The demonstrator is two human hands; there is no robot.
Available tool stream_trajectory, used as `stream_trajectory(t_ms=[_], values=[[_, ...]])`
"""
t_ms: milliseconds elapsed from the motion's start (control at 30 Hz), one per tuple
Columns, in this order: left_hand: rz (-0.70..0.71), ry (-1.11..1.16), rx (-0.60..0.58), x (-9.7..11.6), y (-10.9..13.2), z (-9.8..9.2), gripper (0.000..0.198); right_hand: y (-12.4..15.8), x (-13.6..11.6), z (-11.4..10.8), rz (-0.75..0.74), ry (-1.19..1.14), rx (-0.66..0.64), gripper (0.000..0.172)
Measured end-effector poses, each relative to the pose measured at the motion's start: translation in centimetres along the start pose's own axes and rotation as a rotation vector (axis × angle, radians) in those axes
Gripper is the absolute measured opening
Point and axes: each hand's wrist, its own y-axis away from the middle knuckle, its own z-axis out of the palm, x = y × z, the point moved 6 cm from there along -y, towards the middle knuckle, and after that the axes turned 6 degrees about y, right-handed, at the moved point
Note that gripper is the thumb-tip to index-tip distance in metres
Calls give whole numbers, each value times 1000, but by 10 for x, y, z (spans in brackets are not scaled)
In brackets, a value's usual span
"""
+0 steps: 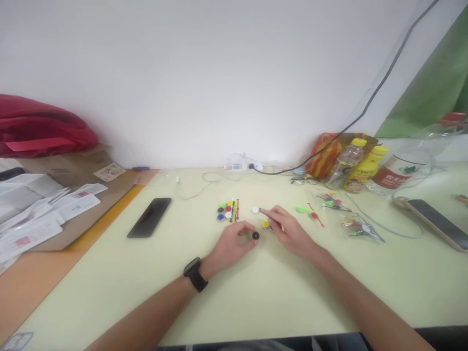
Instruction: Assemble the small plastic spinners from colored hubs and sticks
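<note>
My left hand (232,245), with a black watch on its wrist, rests on the pale yellow table (234,292), fingers curled around a small black cap (255,236). My right hand (288,229) lies beside it, index finger stretched toward a small white cap (255,210), the other fingers curled over a yellow cap (264,224) and something blue that I cannot make out. A cluster of small coloured caps and thin coloured sticks (228,210) lies just beyond my left hand.
A black phone (149,217) lies at the left, another phone (437,223) at the right. Plastic bags of coloured pieces (356,226), loose green and red pieces (310,212), bottles (360,168), a cable, paper packets (40,214) and a red bag (36,126) sit around.
</note>
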Motion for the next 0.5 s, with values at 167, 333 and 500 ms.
stream_trajectory(t_ms=[167, 333, 500], values=[[-72, 244, 13, -6, -2, -2, 17, 2, -3, -1, 47, 23, 7, 41], [-120, 312, 48, -11, -6, -3, 22, 2, -7, -1, 76, -69, 4, 31], [-109, 347, 35, -12, -5, -2, 27, -1, -12, 5, 3, -132, -22, 26]])
